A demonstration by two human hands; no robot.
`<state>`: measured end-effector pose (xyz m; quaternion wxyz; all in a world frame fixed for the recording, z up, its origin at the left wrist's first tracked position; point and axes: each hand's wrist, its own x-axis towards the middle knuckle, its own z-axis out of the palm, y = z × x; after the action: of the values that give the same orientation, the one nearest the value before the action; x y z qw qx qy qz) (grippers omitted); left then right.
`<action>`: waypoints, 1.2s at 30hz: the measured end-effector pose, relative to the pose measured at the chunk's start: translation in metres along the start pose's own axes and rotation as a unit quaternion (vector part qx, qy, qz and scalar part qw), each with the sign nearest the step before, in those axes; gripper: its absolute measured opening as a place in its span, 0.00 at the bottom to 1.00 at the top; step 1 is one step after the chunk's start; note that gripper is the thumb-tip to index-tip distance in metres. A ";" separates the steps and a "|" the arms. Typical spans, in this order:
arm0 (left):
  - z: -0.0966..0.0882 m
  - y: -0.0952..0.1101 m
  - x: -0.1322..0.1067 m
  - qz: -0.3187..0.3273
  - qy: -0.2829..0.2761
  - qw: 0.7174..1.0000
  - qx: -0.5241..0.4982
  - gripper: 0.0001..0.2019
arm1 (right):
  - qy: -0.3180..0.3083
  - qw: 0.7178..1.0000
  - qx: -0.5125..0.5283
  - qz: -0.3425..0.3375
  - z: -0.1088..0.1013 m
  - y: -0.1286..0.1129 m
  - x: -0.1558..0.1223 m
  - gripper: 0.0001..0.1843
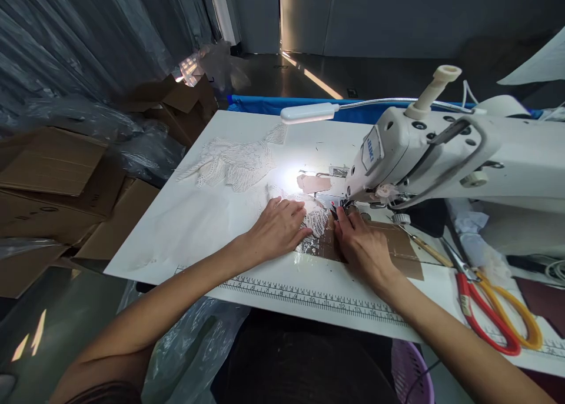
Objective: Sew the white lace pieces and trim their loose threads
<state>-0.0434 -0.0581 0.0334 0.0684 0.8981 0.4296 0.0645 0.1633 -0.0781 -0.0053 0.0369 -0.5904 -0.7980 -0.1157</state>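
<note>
My left hand (282, 224) lies flat with fingers stretched out on white lace fabric (316, 216), left of the needle area of a white sewing machine (384, 157). Beside the presser foot, my right hand (359, 242) is closed, its fingertips pinching a small dark pointed tool (333, 211) with a red spot. The tool's tip is close to the lace edge; its exact kind is too small to tell. More of the pale lace (238, 163) spreads over the table's far left. A lamp (309, 113) lights the spot.
Brown tape (399, 248) covers the table near my right hand. Red-handled scissors (483, 319), yellow-handled scissors (514, 310) and a wooden-handled tool (430, 250) lie at the right. A printed ruler (309, 298) runs along the front edge. Cardboard boxes (57, 180) stand left.
</note>
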 end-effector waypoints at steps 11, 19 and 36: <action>0.000 -0.011 0.006 -0.020 0.047 0.998 -0.032 0.19 | 0.104 0.994 0.015 0.014 -0.014 0.012 -0.014 0.22; 0.004 -0.023 0.036 -0.102 0.051 0.988 -0.107 0.13 | 0.052 0.949 0.304 0.070 -0.021 0.015 -0.016 0.19; 0.001 -0.010 0.007 -0.154 0.008 0.802 -0.578 0.29 | -0.084 0.817 0.567 0.065 -0.030 0.003 -0.005 0.15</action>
<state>-0.0463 -0.0469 0.0306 0.5799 0.6138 0.4460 0.2966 0.1655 -0.0884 0.0238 0.3050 -0.5226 -0.6825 0.4101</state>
